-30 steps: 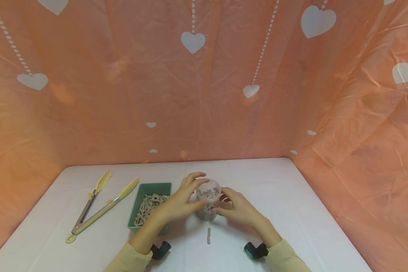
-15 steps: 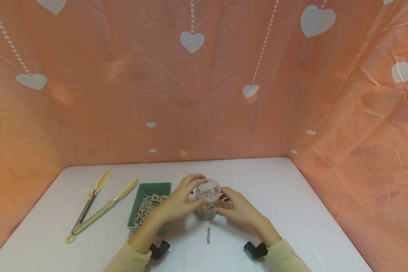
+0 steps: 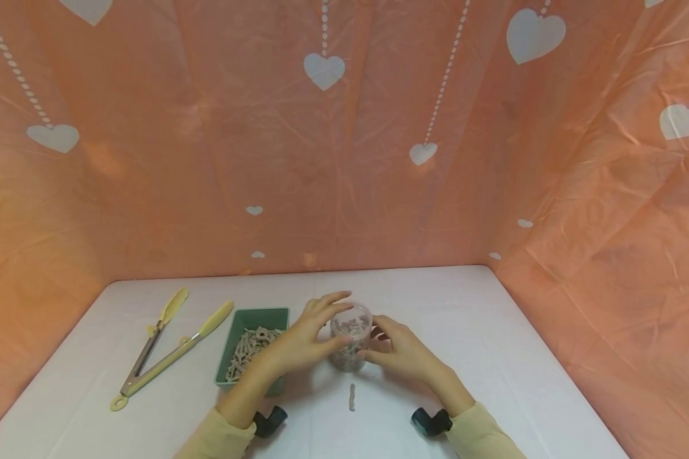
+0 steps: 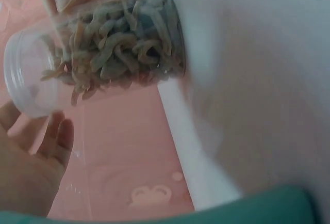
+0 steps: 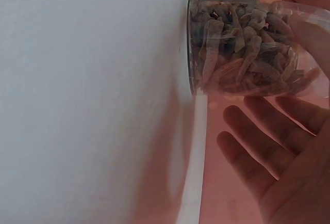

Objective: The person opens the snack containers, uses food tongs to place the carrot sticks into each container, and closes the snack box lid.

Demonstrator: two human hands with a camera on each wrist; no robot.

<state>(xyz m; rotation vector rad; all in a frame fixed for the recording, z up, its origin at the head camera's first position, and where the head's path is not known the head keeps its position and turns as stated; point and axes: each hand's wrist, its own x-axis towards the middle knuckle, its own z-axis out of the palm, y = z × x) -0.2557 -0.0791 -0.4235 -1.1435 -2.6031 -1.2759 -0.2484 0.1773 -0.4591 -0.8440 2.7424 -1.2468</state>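
Note:
A clear plastic jar (image 3: 350,344), part filled with greyish-brown twisted strips, stands upright on the table between both hands. No lid covers its top. My left hand (image 3: 305,339) holds it near the rim, thumb at the front and fingers reaching round the far side. My right hand (image 3: 402,347) holds the jar's right side, thumb in front and fingers curving behind. In the right wrist view, the strips (image 5: 242,48) show through the jar wall, with the right fingers (image 5: 252,141) spread beside it. A single loose strip (image 3: 352,397) lies in front of the jar.
Left of the jar stands a green rectangular tray (image 3: 261,314) heaped with similar strips; my left forearm passes over its corner. Farther left, yellow-tipped metal tongs (image 3: 140,363) lie spread apart. An orange curtain with white hearts (image 3: 324,70) surrounds the white table (image 3: 465,306).
Both hands stay at the jar, which keeps its place. The upper fingers of my left hand shift slightly at the rim. Otherwise little differs.

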